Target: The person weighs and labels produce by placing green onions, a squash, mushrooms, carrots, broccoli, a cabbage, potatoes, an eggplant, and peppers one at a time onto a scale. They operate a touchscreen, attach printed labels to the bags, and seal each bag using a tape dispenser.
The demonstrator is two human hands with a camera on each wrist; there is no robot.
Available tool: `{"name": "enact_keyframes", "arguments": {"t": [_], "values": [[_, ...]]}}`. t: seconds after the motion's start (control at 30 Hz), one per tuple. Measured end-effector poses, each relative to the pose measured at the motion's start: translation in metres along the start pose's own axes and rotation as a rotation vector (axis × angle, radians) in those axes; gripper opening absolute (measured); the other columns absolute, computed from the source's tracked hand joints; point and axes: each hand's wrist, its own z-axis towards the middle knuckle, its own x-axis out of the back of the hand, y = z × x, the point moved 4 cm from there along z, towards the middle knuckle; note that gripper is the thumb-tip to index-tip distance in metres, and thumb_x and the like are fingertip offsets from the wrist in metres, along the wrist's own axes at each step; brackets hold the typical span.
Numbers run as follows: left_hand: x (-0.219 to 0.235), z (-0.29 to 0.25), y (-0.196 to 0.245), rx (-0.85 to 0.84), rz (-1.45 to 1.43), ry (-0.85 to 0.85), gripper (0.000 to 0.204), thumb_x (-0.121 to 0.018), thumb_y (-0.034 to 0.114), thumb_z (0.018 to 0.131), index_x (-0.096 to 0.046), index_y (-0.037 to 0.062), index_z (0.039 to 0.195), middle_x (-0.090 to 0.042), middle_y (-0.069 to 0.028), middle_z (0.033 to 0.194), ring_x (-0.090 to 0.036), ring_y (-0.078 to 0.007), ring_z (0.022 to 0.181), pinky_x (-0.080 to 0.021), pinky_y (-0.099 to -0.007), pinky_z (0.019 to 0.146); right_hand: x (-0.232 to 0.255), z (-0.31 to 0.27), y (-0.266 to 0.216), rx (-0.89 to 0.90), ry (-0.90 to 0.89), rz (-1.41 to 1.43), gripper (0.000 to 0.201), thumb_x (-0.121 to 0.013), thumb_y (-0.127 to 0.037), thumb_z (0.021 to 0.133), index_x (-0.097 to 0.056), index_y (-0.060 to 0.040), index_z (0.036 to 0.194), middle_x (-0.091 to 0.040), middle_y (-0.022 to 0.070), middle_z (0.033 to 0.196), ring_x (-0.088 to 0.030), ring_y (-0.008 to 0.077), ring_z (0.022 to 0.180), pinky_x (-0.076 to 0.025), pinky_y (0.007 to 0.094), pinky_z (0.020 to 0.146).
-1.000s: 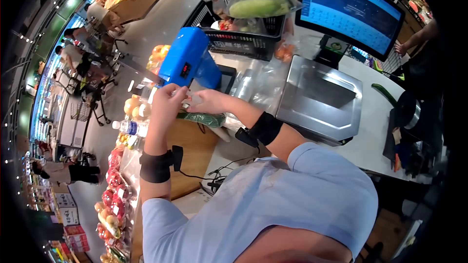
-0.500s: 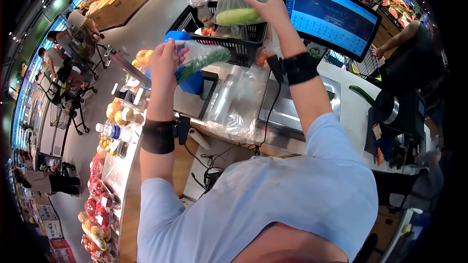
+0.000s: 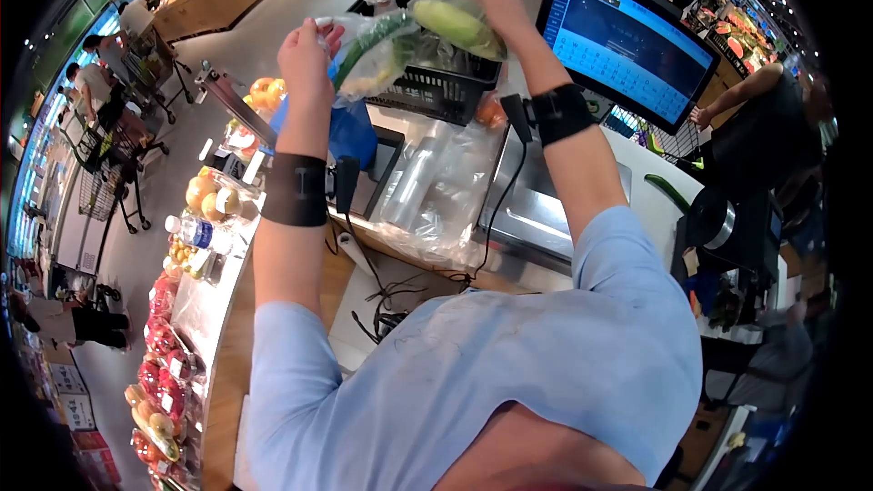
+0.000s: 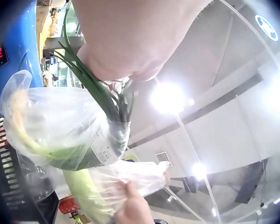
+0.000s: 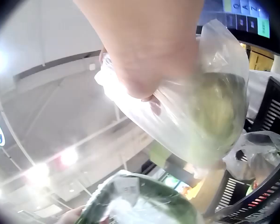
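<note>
My left hand (image 3: 307, 59) pinches the gathered neck of a clear bag of scallions (image 3: 375, 41), held up beside the black basket (image 3: 446, 93). Green leaf tips (image 4: 91, 81) stick out of the bag's neck in the left wrist view, and a white price label (image 4: 104, 148) is on its side. My right hand (image 3: 502, 11) grips a second clear bag (image 5: 177, 121) by its upper part. Inside it lies a long pale green gourd (image 3: 455, 25), tilted over the basket's rim. In the left wrist view the two bags overlap.
A blue machine (image 3: 350, 136) stands below my left hand. Clear plastic bags (image 3: 446, 191) and a steel scale plate (image 3: 536, 200) lie on the counter, with a touchscreen (image 3: 627, 45) behind. Fruit packs (image 3: 168, 355) and a water bottle (image 3: 195, 232) line the left edge.
My hands were together at the blue machine with the scallion bag. My right hand has moved to the gourd bag, now tilted; my left hand has carried the scallions forward toward the basket.
</note>
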Motion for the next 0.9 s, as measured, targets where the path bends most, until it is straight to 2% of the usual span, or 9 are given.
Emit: {"name": "enact_keyframes", "arguments": {"t": [0.03, 0.1, 0.23, 0.33, 0.43, 0.53, 0.7, 0.8, 0.9], "values": [[-0.001, 0.005, -0.001, -0.022, -0.016, 0.008, 0.024, -0.05, 0.022, 0.094, -0.055, -0.0012, 0.09, -0.062, -0.0112, 0.09, -0.066, -0.0221, 0.082, -0.05, -0.0279, 0.066, 0.007, -0.009, -0.012, 0.0, -0.019, -0.009, 0.034, -0.048, -0.028, 0.091, -0.067, -0.0006, 0.097, -0.068, 0.0146, 0.09, -0.064, 0.0248, 0.076, -0.048, 0.0332, 0.071], [-0.01, 0.017, -0.005, -0.024, -0.024, 0.006, 0.025, -0.049, 0.021, 0.094, -0.054, -0.0028, 0.091, -0.062, -0.0126, 0.091, -0.066, -0.023, 0.083, -0.051, -0.0286, 0.068, 0.035, -0.036, -0.034, -0.363, 0.118, 0.346, 0.036, -0.043, -0.027, 0.096, -0.065, 0.0017, 0.095, -0.067, 0.0142, 0.094, -0.065, 0.0212, 0.083, -0.049, 0.0297, 0.076], [-0.035, 0.044, -0.026, -0.055, -0.053, -0.048, 0.023, -0.049, 0.018, 0.092, -0.052, -0.0047, 0.091, -0.063, -0.0137, 0.089, -0.067, -0.0238, 0.081, -0.052, -0.0278, 0.065, 0.088, -0.101, -0.054, -0.492, 0.213, 0.48, 0.034, -0.042, -0.021, 0.097, -0.063, 0.0038, 0.089, -0.068, 0.0129, 0.093, -0.064, 0.0193, 0.081, -0.049, 0.03, 0.072], [-0.058, 0.057, -0.046, -0.016, -0.062, -0.065, 0.021, -0.049, 0.016, 0.093, -0.051, -0.005, 0.094, -0.063, -0.0147, 0.091, -0.067, -0.0246, 0.083, -0.052, -0.0278, 0.066, 0.12, -0.16, -0.063, -0.593, 0.255, 0.556, 0.03, -0.042, -0.02, 0.097, -0.059, 0.004, 0.102, -0.067, 0.015, 0.094, -0.065, 0.0216, 0.086, -0.051, 0.0314, 0.077], [-0.075, 0.073, -0.077, 0.016, -0.076, -0.09, 0.021, -0.05, 0.016, 0.093, -0.051, -0.0048, 0.096, -0.062, -0.0152, 0.093, -0.066, -0.024, 0.087, -0.053, -0.0283, 0.068, 0.152, -0.216, -0.05, -0.592, 0.267, 0.427, 0.03, -0.042, -0.019, 0.097, -0.057, 0.0051, 0.104, -0.066, 0.0163, 0.097, -0.065, 0.0225, 0.087, -0.051, 0.0318, 0.079], [-0.088, 0.076, -0.096, -0.051, -0.06, -0.115, 0.022, -0.051, 0.02, 0.092, -0.054, -0.0022, 0.087, -0.063, -0.0109, 0.083, -0.063, -0.0172, 0.069, -0.05, -0.0261, 0.062, 0.175, -0.26, -0.023, -0.661, 0.265, 0.4, 0.029, -0.042, -0.018, 0.097, -0.057, 0.0056, 0.106, -0.065, 0.0151, 0.098, -0.065, 0.0229, 0.087, -0.051, 0.0324, 0.079], [-0.087, 0.103, -0.145, -0.017, 0.255, -0.111, 0.032, -0.056, 0.027, 0.089, -0.056, -0.0044, 0.096, -0.064, -0.0129, 0.087, -0.064, -0.0206, 0.079, -0.049, -0.0292, 0.068, 0.197, -0.316, 0.032, -0.649, 0.201, 0.17, 0.026, -0.047, -0.018, 0.095, -0.061, 0.0006, 0.106, -0.066, 0.0077, 0.096, -0.063, 0.0154, 0.086, -0.048, 0.0279, 0.079], [-0.099, 0.062, -0.113, -0.367, 0.77, 0.138, 0.053, -0.061, 0.032, 0.083, -0.05, -0.0058, 0.119, -0.058, -0.0221, 0.106, -0.054, -0.0341, 0.102, -0.041, -0.042, 0.091, 0.204, -0.341, 0.047, -0.69, 0.206, 0.136, 0.026, -0.05, -0.019, 0.094, -0.063, 0.0004, 0.103, -0.066, 0.0062, 0.095, -0.06, 0.0142, 0.087, -0.046, 0.0284, 0.079], [-0.11, 0.026, -0.099, -0.616, 0.687, 0.135, 0.054, -0.061, 0.028, 0.084, -0.045, -0.0048, 0.123, -0.05, -0.0217, 0.117, -0.048, -0.0335, 0.109, -0.038, -0.041, 0.094, 0.21, -0.352, 0.045, -0.701, 0.183, 0.063, 0.026, -0.052, -0.02, 0.092, -0.064, 0.0007, 0.103, -0.066, 0.0075, 0.095, -0.06, 0.0154, 0.089, -0.046, 0.0301, 0.08]]}}
